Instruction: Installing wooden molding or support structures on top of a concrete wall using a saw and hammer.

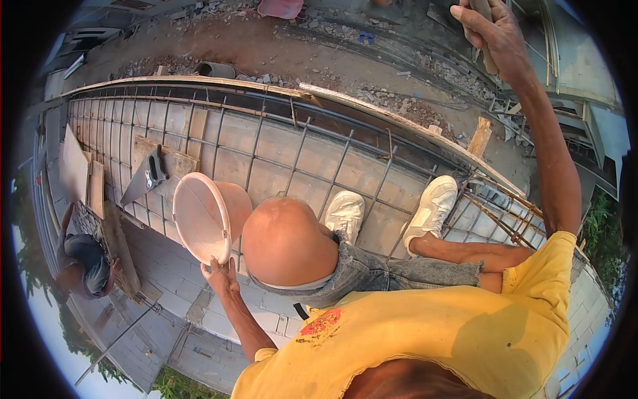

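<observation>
On the left, my left hand (pixel 222 276) grips the near rim of a pale pink plastic bucket (pixel 237 203). The bucket is tipped on its side, its mouth facing left, beside my bent bare knee. My right arm is stretched far out to the upper right. There my right hand (pixel 495 40) is closed round a narrow piece of wood (pixel 490 61), whose upper end runs out of the picture. Past the bucket, a handsaw (pixel 147 175) with a black and grey handle leans against a wooden board (pixel 174 159) on the rebar.
A rebar grid (pixel 256 154) spans the formwork under my white shoes (pixel 432 207). Long timber edging (pixel 399 126) borders it, with a wooden stake (pixel 479 137) standing there. Rubble and dirt ground (pixel 146 50) lie beyond. Another person (pixel 86 259) crouches at the far left.
</observation>
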The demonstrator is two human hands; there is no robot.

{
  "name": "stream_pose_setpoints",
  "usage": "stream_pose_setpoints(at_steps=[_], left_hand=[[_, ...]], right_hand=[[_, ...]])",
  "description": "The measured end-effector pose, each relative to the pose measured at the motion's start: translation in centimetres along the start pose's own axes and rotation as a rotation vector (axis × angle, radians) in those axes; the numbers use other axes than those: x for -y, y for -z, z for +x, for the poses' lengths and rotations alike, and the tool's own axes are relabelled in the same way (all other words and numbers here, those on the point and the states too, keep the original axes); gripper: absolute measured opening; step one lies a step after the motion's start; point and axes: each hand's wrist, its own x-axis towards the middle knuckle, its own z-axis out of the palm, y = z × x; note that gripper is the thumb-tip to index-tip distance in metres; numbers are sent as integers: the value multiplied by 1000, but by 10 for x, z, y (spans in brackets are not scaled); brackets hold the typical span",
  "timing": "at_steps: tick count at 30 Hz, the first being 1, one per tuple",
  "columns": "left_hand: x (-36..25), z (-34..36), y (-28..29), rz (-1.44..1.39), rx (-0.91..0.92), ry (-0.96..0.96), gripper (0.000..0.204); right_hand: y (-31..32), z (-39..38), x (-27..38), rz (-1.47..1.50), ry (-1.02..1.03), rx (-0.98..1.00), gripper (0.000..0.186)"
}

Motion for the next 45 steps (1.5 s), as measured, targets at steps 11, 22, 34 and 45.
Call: stream_pose_setpoints(at_steps=[11, 22, 34, 45], left_hand=[[-87, -92, -118, 728, 158, -1306, 32], [-85, -49, -354, 946, 909, -1724, 49], [-84, -31, -108, 1264, 599, -792, 37], [-25, 4, -70, 750, 516, -554, 30]], right_hand=[[-31, -27, -49, -385, 163, 253, 21], [-22, -56, -65, -391, -312, 296, 29], [-2, -50, -114, -79, -557, 27, 20], [-34, -30, -90, -51, -495, 80, 20]])
